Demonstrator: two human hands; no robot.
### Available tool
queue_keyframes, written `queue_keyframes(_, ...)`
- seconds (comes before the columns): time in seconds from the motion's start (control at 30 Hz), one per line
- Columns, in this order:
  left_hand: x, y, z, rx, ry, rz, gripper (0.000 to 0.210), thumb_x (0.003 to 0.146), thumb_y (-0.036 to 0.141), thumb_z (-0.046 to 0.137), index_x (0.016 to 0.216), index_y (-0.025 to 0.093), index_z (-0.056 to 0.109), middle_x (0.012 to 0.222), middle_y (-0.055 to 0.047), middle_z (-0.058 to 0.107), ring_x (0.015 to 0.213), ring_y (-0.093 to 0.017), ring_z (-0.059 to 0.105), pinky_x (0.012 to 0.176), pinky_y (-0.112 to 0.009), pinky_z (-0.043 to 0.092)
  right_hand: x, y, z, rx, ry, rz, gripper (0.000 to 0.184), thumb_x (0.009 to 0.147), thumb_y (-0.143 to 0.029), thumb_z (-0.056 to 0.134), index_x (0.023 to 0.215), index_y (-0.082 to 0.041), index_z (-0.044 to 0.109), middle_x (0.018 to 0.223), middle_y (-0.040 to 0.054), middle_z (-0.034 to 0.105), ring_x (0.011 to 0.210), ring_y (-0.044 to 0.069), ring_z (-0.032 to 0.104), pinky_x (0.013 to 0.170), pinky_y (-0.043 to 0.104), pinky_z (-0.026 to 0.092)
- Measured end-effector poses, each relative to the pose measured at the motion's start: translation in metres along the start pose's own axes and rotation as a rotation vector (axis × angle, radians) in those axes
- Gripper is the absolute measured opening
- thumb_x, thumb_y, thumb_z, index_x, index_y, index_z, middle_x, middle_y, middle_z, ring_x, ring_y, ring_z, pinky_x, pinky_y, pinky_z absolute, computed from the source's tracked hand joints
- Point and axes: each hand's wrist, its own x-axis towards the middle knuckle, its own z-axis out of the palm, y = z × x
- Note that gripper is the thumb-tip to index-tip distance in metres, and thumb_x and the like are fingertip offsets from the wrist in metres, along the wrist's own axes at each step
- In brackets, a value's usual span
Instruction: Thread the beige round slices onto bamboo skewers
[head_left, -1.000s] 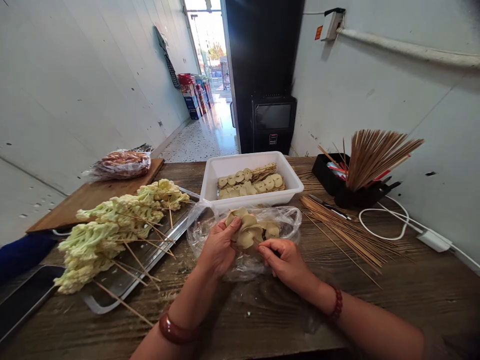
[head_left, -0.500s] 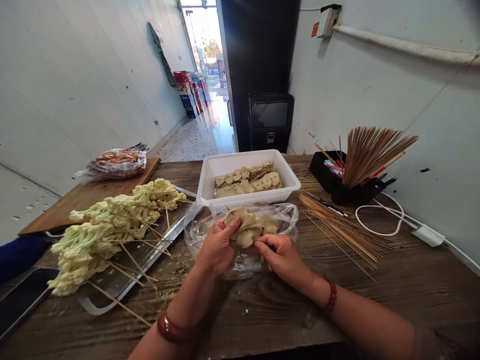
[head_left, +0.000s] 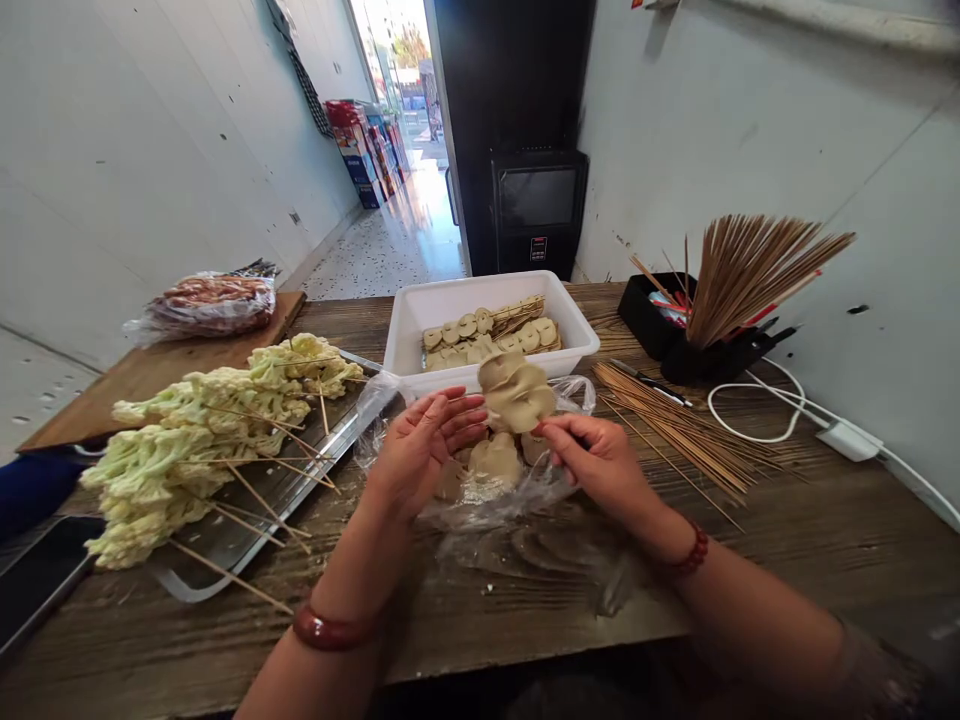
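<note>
My right hand [head_left: 596,455] pinches the lower right end of a skewer of thin, beige, round slices [head_left: 517,392], lifted above a clear plastic bag [head_left: 480,515]. Most of the stick is hidden by the slices and my fingers. Just left of the slices, my left hand [head_left: 431,435] is open, palm turned toward them and fingers stretched out, holding nothing. More loose slices [head_left: 495,458] of the same kind lie in the bag below both hands. Behind it, a white plastic tub [head_left: 491,378] contains several finished skewers [head_left: 529,335] of these slices.
Cauliflower skewers [head_left: 217,410] rest on a metal tray [head_left: 300,505] at left. Beyond are a wooden board [head_left: 90,400] and a bagged reddish food [head_left: 214,305]. At right lie loose bamboo sticks [head_left: 675,425], a black holder [head_left: 649,325] with upright sticks [head_left: 757,275], and a white cable [head_left: 795,430].
My left hand has let go of the slices and opened. My right hand has raised the skewer up and slightly right, uncovering loose slices in the bag. The view has tilted down a little.
</note>
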Motion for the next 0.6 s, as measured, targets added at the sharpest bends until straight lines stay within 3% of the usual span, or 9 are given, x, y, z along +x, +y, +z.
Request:
queue_keyframes(0.17,-0.002,0.007,-0.007,0.414,0.004,0.129,0.026,0.073,0.035,0.078,0.088,0.014,0.074,0.084,-0.009,0.074,0.070,-0.018,0.066,0.068,-0.029,0.053,0.007,-0.006,-0.015,0.055,0.044,-0.001,0.036,0.085,-0.046,0.061,0.088,-0.012,0.074,0.053,-0.0030,0.056,0.038,0.006,0.044,0.037,0.018,0.034)
queue_keyframes(0.3,0.001,0.001,-0.007,0.898,-0.136,0.303,0.010,0.072,0.027,0.076,0.079,0.020,0.078,0.081,-0.006,0.071,0.075,-0.019,0.060,0.066,-0.027,0.046,0.008,-0.005,-0.013,0.045,0.013,-0.009,0.035,0.087,-0.045,0.060,0.087,-0.013,0.074,0.054,-0.0033,0.055,0.039,0.006,0.044,0.038,0.017,0.035)
queue_keyframes(0.4,0.004,-0.009,-0.007,1.168,-0.253,0.405,0.012,0.072,0.024,0.073,0.083,0.024,0.078,0.080,-0.004,0.066,0.074,-0.019,0.056,0.068,-0.029,0.045,0.007,-0.003,-0.011,0.021,-0.003,-0.011,0.035,0.087,-0.045,0.059,0.086,-0.014,0.074,0.054,-0.0034,0.055,0.039,0.006,0.045,0.039,0.017,0.036)
queue_keyframes(0.5,0.005,-0.016,-0.008,1.328,-0.343,0.455,0.021,0.074,0.021,0.070,0.094,0.023,0.076,0.090,-0.007,0.065,0.083,-0.021,0.057,0.074,-0.033,0.045,0.008,-0.003,-0.009,0.033,-0.008,-0.002,0.036,0.086,-0.047,0.059,0.085,-0.014,0.074,0.053,-0.0035,0.055,0.039,0.006,0.045,0.038,0.017,0.035)
queue_keyframes(0.6,0.003,-0.017,-0.007,1.398,-0.406,0.502,0.016,0.079,0.020,0.065,0.092,0.021,0.075,0.091,-0.008,0.063,0.085,-0.022,0.057,0.075,-0.033,0.044,0.008,-0.004,-0.008,0.053,-0.011,0.008,0.037,0.085,-0.048,0.060,0.083,-0.014,0.074,0.052,-0.0039,0.053,0.038,0.006,0.044,0.037,0.017,0.033)
